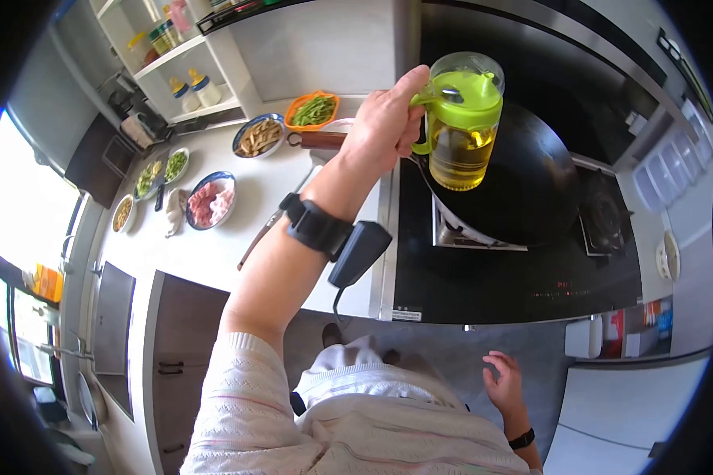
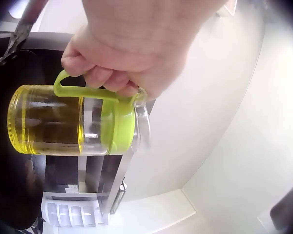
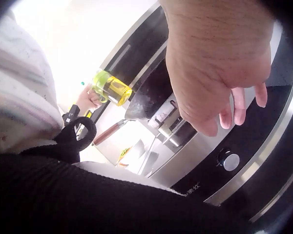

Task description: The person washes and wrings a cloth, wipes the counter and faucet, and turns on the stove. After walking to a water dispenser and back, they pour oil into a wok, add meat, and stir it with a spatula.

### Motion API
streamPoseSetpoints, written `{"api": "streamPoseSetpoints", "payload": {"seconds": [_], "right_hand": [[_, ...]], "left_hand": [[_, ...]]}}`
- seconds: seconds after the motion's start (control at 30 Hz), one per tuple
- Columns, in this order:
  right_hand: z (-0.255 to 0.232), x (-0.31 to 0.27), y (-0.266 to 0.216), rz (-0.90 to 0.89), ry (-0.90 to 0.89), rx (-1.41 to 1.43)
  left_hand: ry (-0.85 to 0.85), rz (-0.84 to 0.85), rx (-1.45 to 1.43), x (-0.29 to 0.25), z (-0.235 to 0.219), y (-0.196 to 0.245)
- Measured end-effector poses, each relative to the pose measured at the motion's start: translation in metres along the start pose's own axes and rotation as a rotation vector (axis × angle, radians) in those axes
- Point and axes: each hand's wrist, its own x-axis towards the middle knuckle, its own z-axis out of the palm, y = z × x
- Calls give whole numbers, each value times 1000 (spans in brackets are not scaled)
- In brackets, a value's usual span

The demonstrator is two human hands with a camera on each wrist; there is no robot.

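My left hand grips the green handle of a clear oil jug, its fingers curled round the handle in the left wrist view. Yellow oil fills the lower part of the jug, which has a green lid and stands upright in the air over a black wok. The wok sits on the cooktop, its wooden handle pointing left, partly behind my left hand. Low at my side hangs my right hand, fingers loosely bent and holding nothing, in front of the cooker's edge and knob.
On the white counter left of the cooktop stand a bowl of raw meat, a bowl of brownish slices, an orange basket of green vegetables and several small dishes. Another burner lies right of the wok.
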Motion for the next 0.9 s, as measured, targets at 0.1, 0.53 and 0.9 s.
{"api": "streamPoseSetpoints", "payload": {"seconds": [0.1, 0.53, 0.9], "right_hand": [[7, 15, -5, -20, -23, -4], [53, 74, -56, -170, -29, -5], [129, 134, -197, -127, -99, -82]], "left_hand": [[30, -48, -103, -17, -39, 11], [512, 117, 23, -80, -304, 86], [694, 163, 64, 31, -487, 94]]}}
